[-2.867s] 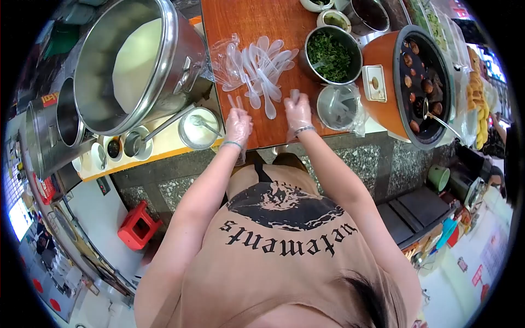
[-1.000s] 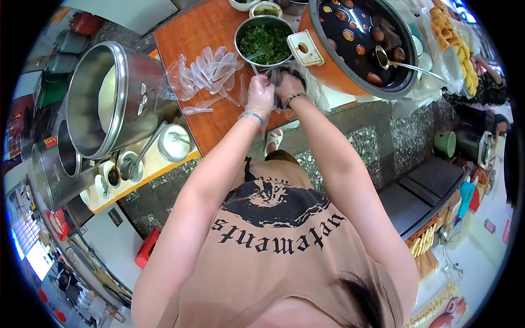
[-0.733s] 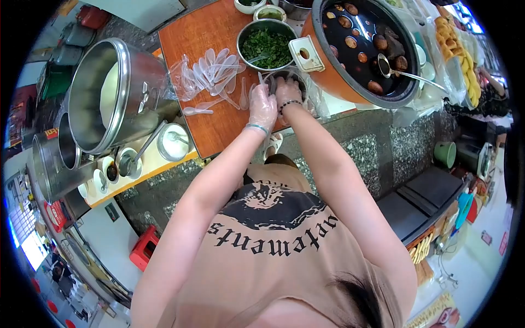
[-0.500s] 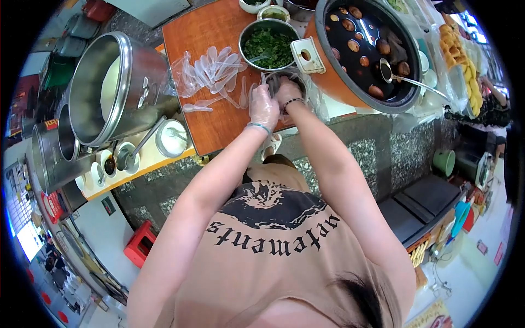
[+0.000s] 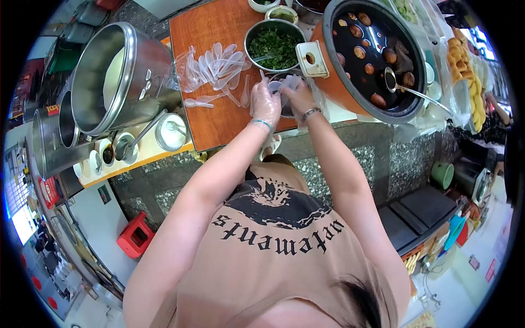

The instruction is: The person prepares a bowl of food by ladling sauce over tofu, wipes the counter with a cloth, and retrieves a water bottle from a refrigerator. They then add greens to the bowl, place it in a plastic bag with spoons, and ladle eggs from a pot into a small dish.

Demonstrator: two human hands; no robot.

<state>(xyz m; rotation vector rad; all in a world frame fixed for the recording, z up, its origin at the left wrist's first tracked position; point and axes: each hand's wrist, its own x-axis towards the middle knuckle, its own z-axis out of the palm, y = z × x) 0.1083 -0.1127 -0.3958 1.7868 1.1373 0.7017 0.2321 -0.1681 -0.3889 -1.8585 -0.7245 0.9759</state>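
Observation:
My left hand (image 5: 264, 103), in a clear plastic glove, is closed near the table's front edge; what lies in its fingers is hard to make out. Close to its right, my right hand (image 5: 300, 100) has its fingers closed on whitish clear plastic (image 5: 293, 83), perhaps a thin bag. A dark round container (image 5: 286, 111) shows partly between and below my hands; its contents are hidden. Just beyond stands a metal bowl of chopped green herbs (image 5: 275, 48) with a spoon in it. Loose clear plastic spoons (image 5: 221, 66) are heaped to the left of my left hand.
A large orange pot (image 5: 322, 87) of dark broth with eggs and a ladle (image 5: 391, 81) stands close on the right. On the left are a big steel pot (image 5: 143, 71), a white bowl (image 5: 170, 131) and small sauce bowls. A red stool (image 5: 135, 235) sits on the floor.
My right hand has drawn back a little to the right from inside the dark container, and whitish plastic now shows at its fingers. The left hand stays nearly in place.

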